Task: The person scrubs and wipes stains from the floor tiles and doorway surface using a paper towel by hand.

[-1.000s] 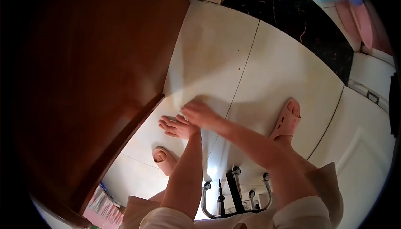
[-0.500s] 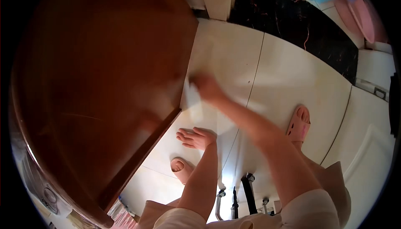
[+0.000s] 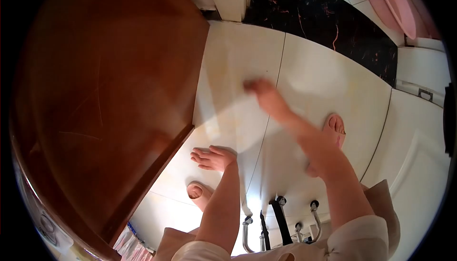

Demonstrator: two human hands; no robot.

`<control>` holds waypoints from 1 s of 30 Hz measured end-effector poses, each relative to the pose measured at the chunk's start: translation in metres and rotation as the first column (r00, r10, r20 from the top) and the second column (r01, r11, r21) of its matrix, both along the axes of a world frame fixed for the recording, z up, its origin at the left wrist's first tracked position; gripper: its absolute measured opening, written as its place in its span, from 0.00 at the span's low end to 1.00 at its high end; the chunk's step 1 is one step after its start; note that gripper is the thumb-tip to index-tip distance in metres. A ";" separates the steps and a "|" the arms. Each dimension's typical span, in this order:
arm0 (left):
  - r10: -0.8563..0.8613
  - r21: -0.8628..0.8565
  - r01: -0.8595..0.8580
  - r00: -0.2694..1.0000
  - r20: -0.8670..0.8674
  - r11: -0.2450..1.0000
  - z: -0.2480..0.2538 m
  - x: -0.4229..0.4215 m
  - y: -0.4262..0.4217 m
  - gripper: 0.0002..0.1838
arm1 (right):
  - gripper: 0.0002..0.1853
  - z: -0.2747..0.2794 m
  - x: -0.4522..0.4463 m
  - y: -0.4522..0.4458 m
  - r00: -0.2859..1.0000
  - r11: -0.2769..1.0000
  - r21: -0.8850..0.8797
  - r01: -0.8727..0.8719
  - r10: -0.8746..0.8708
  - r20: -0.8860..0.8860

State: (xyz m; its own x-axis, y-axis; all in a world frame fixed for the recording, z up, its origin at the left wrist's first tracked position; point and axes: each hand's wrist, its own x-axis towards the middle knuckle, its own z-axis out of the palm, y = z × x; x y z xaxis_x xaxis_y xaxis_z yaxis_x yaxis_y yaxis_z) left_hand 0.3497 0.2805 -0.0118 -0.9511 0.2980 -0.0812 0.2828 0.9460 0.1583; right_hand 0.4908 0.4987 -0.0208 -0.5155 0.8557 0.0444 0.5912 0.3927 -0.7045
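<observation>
Blurring over the pale floor tiles [image 3: 238, 65], the right hand [image 3: 265, 94] has a small dark thing [image 3: 248, 86] at its fingertips; whether they pinch it, I cannot tell. It looks light, best taken by its edge between thumb and forefinger, though its stiffness, slipperiness and fragility are unclear. The left hand [image 3: 220, 158] shows no object, its fingers slightly spread near the brown wooden panel [image 3: 119, 94]. A second ago the right hand overlapped the left wrist; now the two are apart, the right farther from the panel.
</observation>
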 end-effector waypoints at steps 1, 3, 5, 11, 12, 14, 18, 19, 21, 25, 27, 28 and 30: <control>0.006 0.000 -0.006 1.000 0.000 1.000 0.000 0.000 0.002 0.37 | 0.17 0.005 0.005 -0.008 1.000 1.000 0.000 -0.006 0.006 0.000; 0.005 0.007 -0.005 1.000 0.016 1.000 0.004 0.001 0.001 0.37 | 0.17 0.017 0.020 -0.020 0.945 0.941 0.114 -0.318 0.305 0.117; 0.005 -0.011 -0.005 1.000 0.010 1.000 0.003 0.000 0.002 0.36 | 0.18 0.002 0.022 0.049 0.974 0.915 0.340 -0.219 0.183 0.134; 0.011 -0.001 -0.011 1.000 0.023 1.000 0.004 0.000 0.000 0.37 | 0.24 0.023 0.048 0.143 0.957 0.906 0.396 0.150 -0.234 0.172; -0.002 -0.005 0.002 1.000 0.010 1.000 0.002 -0.001 -0.001 0.36 | 0.24 0.022 0.048 0.127 0.963 0.920 0.355 0.165 -0.228 0.143; -0.008 -0.013 0.008 1.000 -0.002 1.000 0.002 -0.001 -0.002 0.36 | 0.25 0.020 0.049 0.069 0.979 0.938 0.316 0.141 -0.179 0.097; 0.000 -0.008 0.000 1.000 -0.001 1.000 0.004 0.000 0.002 0.36 | 0.23 0.040 0.052 -0.006 0.997 0.971 0.234 0.055 -0.064 0.034; -0.013 -0.013 0.013 1.000 -0.017 1.000 0.004 0.001 0.002 0.35 | 0.22 0.048 0.052 -0.008 0.997 0.988 0.137 0.075 -0.076 0.004; -0.009 0.002 0.009 1.000 -0.021 1.000 0.000 0.000 0.003 0.36 | 0.20 0.066 0.040 -0.005 0.995 0.995 0.040 0.093 -0.092 -0.030; -0.027 0.012 0.028 0.999 -0.041 1.000 -0.006 -0.001 -0.005 0.37 | 0.13 0.070 -0.050 -0.025 0.971 0.951 0.229 0.206 -0.169 -0.170; -0.032 0.013 0.033 0.998 -0.046 0.999 -0.003 -0.001 -0.003 0.37 | 0.15 0.046 -0.105 -0.035 0.973 0.965 0.165 0.203 -0.180 -0.142; -0.022 0.021 0.023 0.999 -0.049 1.000 -0.003 0.000 -0.003 0.37 | 0.15 0.033 -0.129 -0.039 0.961 0.945 0.190 0.268 -0.246 -0.128; -0.015 0.022 0.016 0.998 -0.068 1.000 -0.009 0.000 -0.001 0.38 | 0.15 0.012 -0.163 -0.054 0.943 0.920 0.212 0.330 -0.311 -0.122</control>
